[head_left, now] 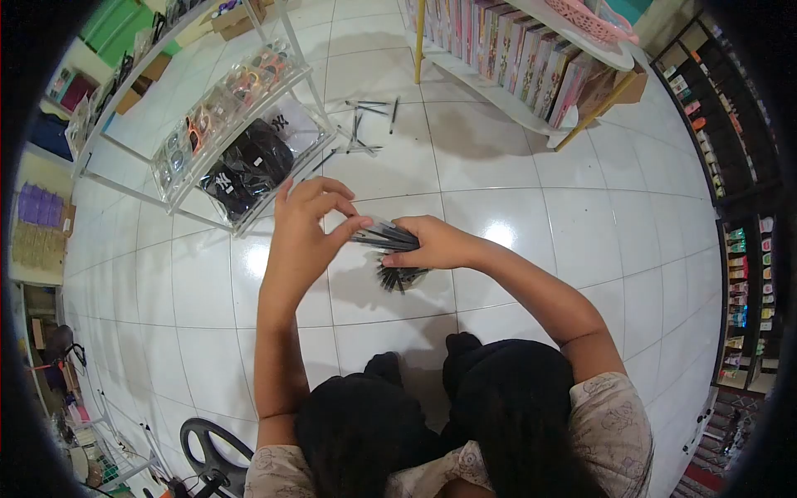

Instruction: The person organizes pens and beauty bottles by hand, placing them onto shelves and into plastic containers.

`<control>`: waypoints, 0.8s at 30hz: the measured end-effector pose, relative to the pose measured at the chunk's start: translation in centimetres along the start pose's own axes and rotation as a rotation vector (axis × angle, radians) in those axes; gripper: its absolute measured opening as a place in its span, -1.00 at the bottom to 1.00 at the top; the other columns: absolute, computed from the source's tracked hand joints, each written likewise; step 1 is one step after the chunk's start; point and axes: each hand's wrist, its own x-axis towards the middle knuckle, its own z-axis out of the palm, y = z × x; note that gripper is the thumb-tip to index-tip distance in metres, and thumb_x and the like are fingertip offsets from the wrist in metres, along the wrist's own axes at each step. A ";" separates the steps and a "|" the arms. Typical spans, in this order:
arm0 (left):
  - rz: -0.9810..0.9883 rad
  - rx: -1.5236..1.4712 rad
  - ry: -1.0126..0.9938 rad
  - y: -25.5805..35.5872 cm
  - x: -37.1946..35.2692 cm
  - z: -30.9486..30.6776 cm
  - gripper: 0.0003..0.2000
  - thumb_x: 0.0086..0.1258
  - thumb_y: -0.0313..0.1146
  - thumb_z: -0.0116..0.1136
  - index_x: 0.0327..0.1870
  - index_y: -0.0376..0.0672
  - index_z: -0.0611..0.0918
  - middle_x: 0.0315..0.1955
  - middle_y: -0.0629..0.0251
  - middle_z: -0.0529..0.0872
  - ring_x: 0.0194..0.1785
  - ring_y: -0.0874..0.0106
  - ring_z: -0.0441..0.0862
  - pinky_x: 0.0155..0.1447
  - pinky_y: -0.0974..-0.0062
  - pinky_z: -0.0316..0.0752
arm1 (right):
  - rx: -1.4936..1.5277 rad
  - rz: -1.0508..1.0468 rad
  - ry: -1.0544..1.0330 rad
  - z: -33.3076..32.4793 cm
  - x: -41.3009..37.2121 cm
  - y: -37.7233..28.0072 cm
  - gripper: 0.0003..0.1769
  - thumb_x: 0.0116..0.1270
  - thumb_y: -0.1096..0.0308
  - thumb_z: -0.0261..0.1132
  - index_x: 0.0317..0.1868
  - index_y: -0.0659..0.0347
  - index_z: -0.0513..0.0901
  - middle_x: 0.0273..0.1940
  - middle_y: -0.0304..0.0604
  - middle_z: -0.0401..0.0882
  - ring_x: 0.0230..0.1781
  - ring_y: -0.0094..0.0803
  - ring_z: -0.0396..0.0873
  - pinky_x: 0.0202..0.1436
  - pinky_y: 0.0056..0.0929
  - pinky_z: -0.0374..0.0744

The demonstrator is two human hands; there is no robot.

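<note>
My right hand is wrapped round a bundle of thin dark pencil-like sticks, which point to the left. At their left ends is my left hand, its thumb and index finger pinched together at the sticks; how many it grips I cannot make out. Just below my right hand, more dark sticks stand bunched upright, their base partly hidden by the hand. Farther forward, several similar loose sticks lie scattered on the white tiled floor.
A white rack at left holds sunglasses and packed black caps. Ahead to the right stands a shelf of books with a pink basket on top. Dark display shelves line the right wall. A black steering wheel is at lower left.
</note>
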 end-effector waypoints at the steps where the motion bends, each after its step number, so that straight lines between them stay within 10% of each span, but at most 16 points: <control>1: 0.008 -0.021 0.036 -0.2 0.1 -0.4 -0.85 0.07 -0.43 0.39 -0.43 -0.19 0.62 -0.28 0.33 0.65 -0.07 0.34 0.57 0.24 0.33 0.28 | 0.006 -0.011 -0.002 -0.1 0.0 0.2 -0.51 0.19 -0.01 0.39 -0.28 0.31 0.52 -0.45 -0.17 0.51 -0.40 -0.48 0.45 -0.29 -0.45 0.45; 9: -0.288 -0.563 0.559 -2.7 -1.1 -1.6 -0.91 0.21 -0.52 0.28 -0.36 -0.27 0.59 -0.39 0.26 0.65 -0.25 0.44 0.59 -0.01 0.52 0.44 | 0.341 0.150 0.021 0.3 0.5 3.6 -0.59 0.28 0.02 0.33 -0.34 0.24 0.48 -0.43 -0.25 0.50 -0.39 -0.47 0.45 -0.30 -0.51 0.44; 16: 0.343 0.022 0.489 -0.6 -2.8 4.7 -0.84 0.08 -0.46 0.39 -0.40 -0.12 0.60 -0.41 0.29 0.64 -0.23 0.33 0.62 0.18 0.20 0.37 | 1.439 -0.084 0.033 0.7 1.1 -0.6 -0.60 0.35 -0.05 0.20 -0.33 0.14 0.42 -0.19 -0.12 0.54 -0.02 -0.22 0.59 0.11 -0.27 0.60; 20: 0.620 0.146 0.365 0.6 -3.9 6.2 -0.79 0.03 -0.38 0.45 -0.41 -0.01 0.58 -0.35 0.34 0.61 -0.15 0.33 0.62 0.19 0.12 0.30 | 1.307 0.016 0.128 -0.1 0.4 -2.5 -0.70 0.40 0.10 0.21 -0.34 0.13 0.42 -0.28 -0.18 0.55 -0.06 -0.26 0.60 0.09 -0.23 0.59; 24: 0.491 0.032 0.469 0.7 -4.5 5.5 -0.85 0.12 -0.36 0.33 -0.31 -0.04 0.62 -0.23 0.30 0.57 -0.11 0.33 0.53 0.16 0.22 0.26 | 1.286 -0.074 0.138 -0.2 0.1 -2.2 -0.80 0.41 0.25 0.19 -0.33 0.14 0.42 -0.44 -0.31 0.46 -0.32 -0.45 0.54 -0.16 -0.36 0.56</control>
